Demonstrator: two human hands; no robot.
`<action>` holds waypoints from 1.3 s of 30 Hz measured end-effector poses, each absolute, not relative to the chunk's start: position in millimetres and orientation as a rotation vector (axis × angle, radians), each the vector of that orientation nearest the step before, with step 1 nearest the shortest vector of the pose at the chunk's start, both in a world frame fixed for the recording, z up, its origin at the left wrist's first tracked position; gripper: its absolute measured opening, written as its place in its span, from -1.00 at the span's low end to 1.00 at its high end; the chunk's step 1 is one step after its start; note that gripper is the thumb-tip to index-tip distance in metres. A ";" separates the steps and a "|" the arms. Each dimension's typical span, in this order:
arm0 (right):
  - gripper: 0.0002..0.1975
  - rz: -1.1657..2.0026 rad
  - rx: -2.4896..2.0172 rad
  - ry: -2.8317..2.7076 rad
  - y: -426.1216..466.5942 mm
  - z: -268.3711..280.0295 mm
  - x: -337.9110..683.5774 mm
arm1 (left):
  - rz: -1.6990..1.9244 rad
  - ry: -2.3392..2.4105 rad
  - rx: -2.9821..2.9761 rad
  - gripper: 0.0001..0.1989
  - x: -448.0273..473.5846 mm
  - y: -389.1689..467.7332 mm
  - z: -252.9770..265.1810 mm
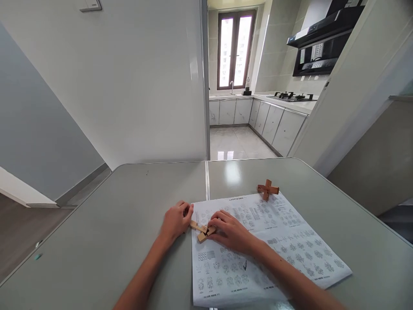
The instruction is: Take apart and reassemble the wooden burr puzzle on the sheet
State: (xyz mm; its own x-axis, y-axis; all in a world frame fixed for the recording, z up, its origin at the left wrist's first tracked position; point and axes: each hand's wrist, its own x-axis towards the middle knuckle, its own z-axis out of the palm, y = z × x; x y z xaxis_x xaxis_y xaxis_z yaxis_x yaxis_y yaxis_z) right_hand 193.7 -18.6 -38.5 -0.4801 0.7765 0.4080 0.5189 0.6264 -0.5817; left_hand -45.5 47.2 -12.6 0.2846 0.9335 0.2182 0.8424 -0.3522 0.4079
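Several light wooden puzzle pieces [202,237] lie together on the printed instruction sheet [222,284], near its left edge. My left hand [177,220] is closed at the left end of a long light piece [197,226], its fingers curled and partly hiding that end. From the right, my right hand [231,232] grips another light piece [211,230] between thumb and fingers, where the pieces meet. Exactly how the pieces fit together is too small to make out. A darker reddish-brown wooden cross puzzle [268,190] sits at the sheet's far edge, away from both hands.
The grey-green table [151,185] has a pale seam down its middle. A small green bit [38,256] lies near its left edge. Beyond the far edge stand a white wall [145,86] and a kitchen with marbled cabinets [227,112] and a gas hob [293,97].
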 end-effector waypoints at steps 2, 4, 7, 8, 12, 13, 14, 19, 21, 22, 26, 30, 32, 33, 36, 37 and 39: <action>-0.86 0.508 -1.033 -2.185 -16.8 -39.1 196.7 | 0.660 1.705 2.289 -0.58 -48.6 48.6 -7.9; -0.89 0.524 -1.079 -2.163 -15.7 -37.1 200.8 | 0.661 1.768 2.212 -0.58 -54.0 50.7 -2.1; -0.93 0.577 -1.135 -2.123 -15.9 -30.7 206.7 | 0.516 1.779 2.188 -0.54 -62.0 52.4 5.8; -0.93 0.598 -1.143 -2.111 -16.1 -28.4 208.1 | 0.460 1.744 2.214 -0.54 -64.0 52.2 7.8; -0.92 0.743 -1.145 -2.001 -14.1 -23.7 211.5 | 0.317 1.577 2.288 -0.55 -70.3 50.6 14.0; -0.91 0.784 -1.146 -1.955 -12.8 -23.9 211.9 | 0.305 1.552 2.282 -0.55 -71.6 50.5 15.2; -0.89 0.811 -1.148 -1.909 -11.2 -24.4 212.3 | 0.306 1.533 2.269 -0.57 -72.5 50.7 16.4; -0.84 0.712 -1.246 -1.725 -4.7 -31.4 213.3 | 0.637 1.414 1.952 -0.57 -65.7 51.3 21.3; -0.83 0.657 -1.324 -1.682 -3.4 -36.0 213.5 | 0.798 1.272 1.703 -0.55 -57.1 49.7 21.8; -0.84 0.634 -1.362 -1.672 -2.9 -38.5 213.7 | 0.826 1.195 1.601 -0.54 -52.4 48.4 21.4; -0.89 0.536 -1.457 -1.710 -1.1 -46.9 214.7 | 0.839 1.102 1.386 -0.50 -37.0 42.7 14.6; -0.88 0.462 -1.455 -1.780 -0.4 -49.2 215.4 | 0.846 1.040 1.307 -0.51 -30.3 41.2 4.2; -0.81 0.451 -1.409 -1.776 -0.8 -48.5 214.9 | 0.856 1.016 1.267 -0.52 -28.9 42.3 0.2; -0.78 0.444 -1.380 -1.764 -1.1 -47.9 214.4 | 0.865 1.006 1.248 -0.54 -28.6 43.0 -1.3; -0.81 0.410 -1.328 -1.718 -2.1 -45.8 213.0 | 0.891 0.999 1.217 -0.58 -28.9 45.3 -4.3; -0.83 0.404 -1.335 -1.711 -2.3 -45.2 213.0 | 0.902 0.996 1.208 -0.58 -29.3 45.9 -4.9; -0.84 0.418 -1.374 -1.728 -2.3 -44.3 213.7 | 0.929 0.976 1.173 -0.56 -30.0 46.6 -5.6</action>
State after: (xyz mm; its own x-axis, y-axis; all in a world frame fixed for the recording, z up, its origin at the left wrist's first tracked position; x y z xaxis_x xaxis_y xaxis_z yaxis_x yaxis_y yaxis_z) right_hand 213.7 -2.3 -44.3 -0.0176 0.9097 0.4150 0.6193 0.3358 -0.7097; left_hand -30.0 46.6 -5.6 0.3092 0.9435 -0.1191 -0.0723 0.1482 0.9863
